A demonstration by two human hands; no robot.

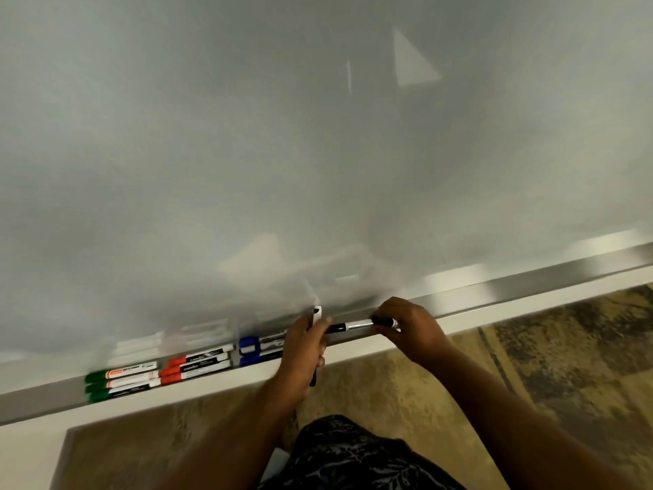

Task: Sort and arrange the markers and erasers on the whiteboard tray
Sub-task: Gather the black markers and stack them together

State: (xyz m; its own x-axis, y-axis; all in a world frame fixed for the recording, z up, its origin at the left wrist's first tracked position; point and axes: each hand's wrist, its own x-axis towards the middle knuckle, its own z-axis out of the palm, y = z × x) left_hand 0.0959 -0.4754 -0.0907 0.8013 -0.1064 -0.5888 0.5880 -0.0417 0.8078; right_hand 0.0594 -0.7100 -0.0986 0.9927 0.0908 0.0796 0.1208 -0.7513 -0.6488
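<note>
Black marker (357,326): lies along the tray, just right of the blue group; its left end meets the left hand, its black cap end sits under the right hand's fingers.
Right hand (406,325): fingers curled down over the black marker's cap end, pinching it from above, palm toward the tray's front lip.
Left hand (305,348): closed round a second marker (317,314) held nearly upright; its white and black top sticks up above the fingers against the board and a dark tip shows below the palm.
Blue markers (252,349): at least two, caps to the left, stacked front to back on the tray, their right ends hidden by the left hand.
Red markers (196,364): a group just left of the blue ones, red caps to the left, dark labels.
Green markers (122,381): three, furthest left, green caps to the left, white barrels.
Tray (530,282): a grey metal ledge running along the foot of the whiteboard (247,136), bare to the right of the hands.
Erasers: cannot tell where.
Floor (530,348): mottled brown carpet below the tray.
</note>
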